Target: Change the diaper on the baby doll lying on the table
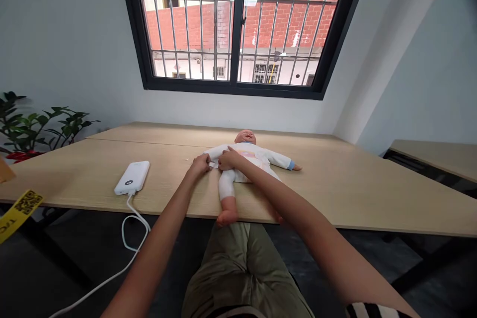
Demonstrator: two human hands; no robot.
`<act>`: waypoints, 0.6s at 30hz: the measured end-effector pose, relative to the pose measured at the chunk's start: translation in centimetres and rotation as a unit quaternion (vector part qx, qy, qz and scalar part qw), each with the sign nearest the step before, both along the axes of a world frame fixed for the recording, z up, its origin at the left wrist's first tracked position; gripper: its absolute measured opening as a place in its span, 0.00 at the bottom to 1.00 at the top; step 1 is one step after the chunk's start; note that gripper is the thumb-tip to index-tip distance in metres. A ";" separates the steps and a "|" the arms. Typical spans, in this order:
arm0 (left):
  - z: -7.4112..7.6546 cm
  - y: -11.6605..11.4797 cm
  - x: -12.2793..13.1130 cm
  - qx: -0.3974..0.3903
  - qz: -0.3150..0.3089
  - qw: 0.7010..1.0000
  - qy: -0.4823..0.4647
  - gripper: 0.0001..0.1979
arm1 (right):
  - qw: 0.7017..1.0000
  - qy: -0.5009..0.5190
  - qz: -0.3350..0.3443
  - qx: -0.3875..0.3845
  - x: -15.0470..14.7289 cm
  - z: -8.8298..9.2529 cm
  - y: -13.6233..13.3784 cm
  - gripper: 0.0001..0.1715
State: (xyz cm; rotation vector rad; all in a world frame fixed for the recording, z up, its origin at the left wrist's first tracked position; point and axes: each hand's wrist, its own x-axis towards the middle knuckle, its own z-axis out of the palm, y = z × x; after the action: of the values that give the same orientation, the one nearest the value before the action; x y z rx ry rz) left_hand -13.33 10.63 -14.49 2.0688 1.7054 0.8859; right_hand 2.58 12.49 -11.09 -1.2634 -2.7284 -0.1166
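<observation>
A baby doll (246,136) lies on its back on the table, its feet toward me. It wears a white garment (257,155) with blue cuffs and a faint print on the chest. My left hand (201,164) is closed beside the end of the doll's sleeve on the left. At the garment's left side, my right hand (228,159) is closed with its fingers bent in. A small white strip (212,164) shows between both hands, seemingly pinched at its two ends. The fingertips are partly hidden. My right forearm covers part of one doll leg.
On the wooden table (354,184), a white power bank (133,177) sits to the left, its white cable (143,223) hanging over the front edge. A potted plant (33,126) and a yellow tag (20,213) are at far left. A barred window (238,25) is ahead.
</observation>
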 end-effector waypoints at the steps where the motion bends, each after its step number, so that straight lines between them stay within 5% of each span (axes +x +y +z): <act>1: 0.0 0.0 -0.1 -0.003 0.002 1.000 -0.009 0.09 | 1.000 -0.005 -0.011 -0.008 0.0 0.1 0.1 0.13; 6: 0.0 0.0 0.2 0.005 0.029 0.998 -0.057 0.09 | 0.999 -0.031 -0.018 -0.026 -0.1 0.8 -0.5 0.20; 18: -1.9 1.9 2.3 0.012 0.074 0.968 -0.240 0.10 | 1.000 -0.008 -0.022 -0.020 0.3 0.3 -1.4 0.07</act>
State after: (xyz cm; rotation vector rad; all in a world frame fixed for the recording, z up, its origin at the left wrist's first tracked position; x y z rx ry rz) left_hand -11.05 12.58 -16.42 1.5774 1.5920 1.3308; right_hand 2.90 11.06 -10.75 -1.3388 -2.7291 -0.0780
